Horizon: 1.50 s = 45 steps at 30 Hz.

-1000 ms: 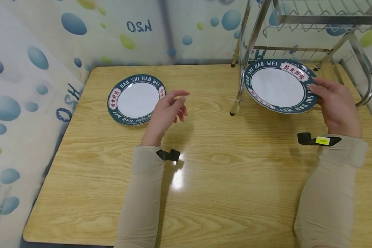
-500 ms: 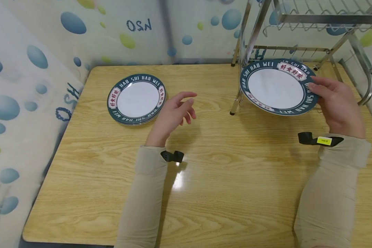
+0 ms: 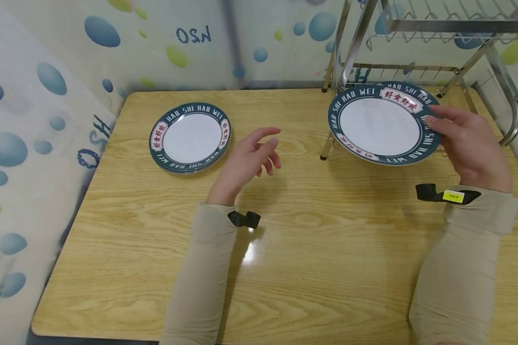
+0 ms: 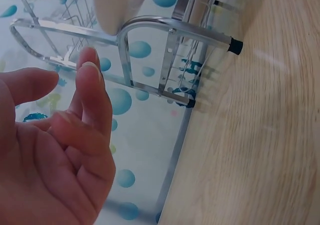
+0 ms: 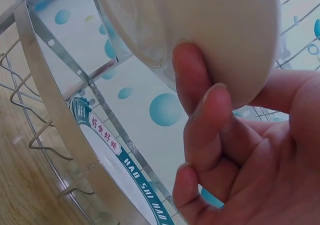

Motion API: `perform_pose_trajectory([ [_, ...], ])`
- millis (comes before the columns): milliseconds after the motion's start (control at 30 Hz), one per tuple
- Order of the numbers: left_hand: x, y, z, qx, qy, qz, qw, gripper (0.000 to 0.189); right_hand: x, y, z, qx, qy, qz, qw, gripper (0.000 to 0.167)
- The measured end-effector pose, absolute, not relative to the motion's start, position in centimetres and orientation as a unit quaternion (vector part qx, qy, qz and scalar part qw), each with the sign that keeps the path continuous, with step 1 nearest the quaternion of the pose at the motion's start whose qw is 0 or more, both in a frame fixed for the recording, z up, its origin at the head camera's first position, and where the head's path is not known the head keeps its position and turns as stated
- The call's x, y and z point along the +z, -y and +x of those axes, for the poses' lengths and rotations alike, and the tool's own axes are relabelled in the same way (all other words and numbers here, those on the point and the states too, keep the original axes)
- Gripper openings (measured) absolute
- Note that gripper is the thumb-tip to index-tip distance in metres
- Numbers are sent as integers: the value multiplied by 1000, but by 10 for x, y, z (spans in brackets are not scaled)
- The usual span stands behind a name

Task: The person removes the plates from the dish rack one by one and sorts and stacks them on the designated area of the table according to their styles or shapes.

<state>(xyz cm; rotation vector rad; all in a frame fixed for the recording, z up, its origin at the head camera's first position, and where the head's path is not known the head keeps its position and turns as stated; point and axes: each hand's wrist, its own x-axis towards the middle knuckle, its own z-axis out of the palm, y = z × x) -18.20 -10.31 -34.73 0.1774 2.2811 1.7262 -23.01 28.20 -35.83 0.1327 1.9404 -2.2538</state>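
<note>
My right hand (image 3: 472, 143) pinches the right edge of a white plate (image 3: 377, 127) with a green lettered rim, thumb on top and fingers beneath. The right wrist view shows this plate's pale underside (image 5: 225, 30) against the fingertips. Behind it, a second plate (image 3: 414, 91) of the same pattern sits in the lower part of the metal rack; its lettered rim (image 5: 135, 170) shows beyond the rack bar. My left hand (image 3: 250, 158) hovers over the table with loosely bent fingers and holds nothing. To its left lies a small stack of matching plates (image 3: 187, 139).
A tiered metal dish rack (image 3: 440, 27) stands at the back right, its upper wire shelf above the held plate and one black-tipped leg (image 3: 324, 152) just left of it. The wooden table (image 3: 306, 268) meets a dotted wall covering (image 3: 276, 43) at the back.
The held plate has shifted slightly left and toward me, baring more of the rim of the plate behind it. My left hand has drifted right, away from the stacked plates.
</note>
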Motion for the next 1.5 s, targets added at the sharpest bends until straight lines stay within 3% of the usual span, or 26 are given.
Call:
perform_pose_trajectory([
  [133, -349, 101, -182, 593, -787, 62, 158, 38, -357, -281, -231, -744, -659, 51, 96, 62],
  [533, -349, 89, -181, 604, -770, 72, 191, 41, -355, -277, -230, -742, -658, 33, 121, 58],
  [1067, -345, 71, -174, 616, -751, 109, 210, 43, -353, -269, -231, -744, -658, -7, 116, 40],
  [1500, -343, 68, -173, 627, -741, 112, 211, 43, -353, -261, -232, -716, -686, 11, 128, 54],
])
